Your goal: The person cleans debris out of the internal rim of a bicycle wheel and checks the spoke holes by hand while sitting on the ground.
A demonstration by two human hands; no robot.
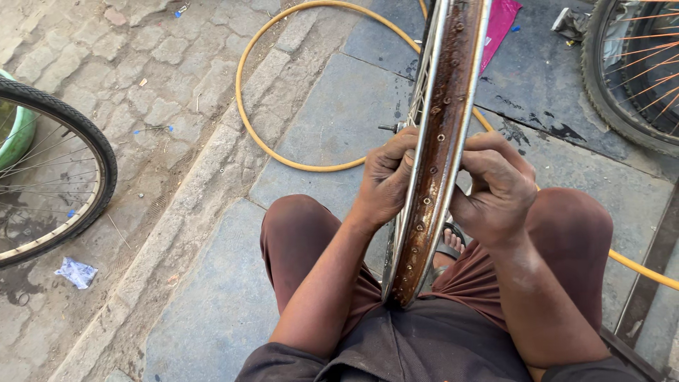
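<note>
While the left hand (385,180) and right hand (498,187) grip the rusty rim (440,152), fingers seem curled.

I count three bicycle wheels: one bare rusty rim (438,155) gripped between my left hand (385,180) and right hand (498,191), one tyred wheel (49,177) well off to my left hand's side, and another tyred wheel (633,71) beyond my right hand. One yellow hose (244,113) loops past both hands. One crumpled paper scrap (76,272) lies far left.
</note>
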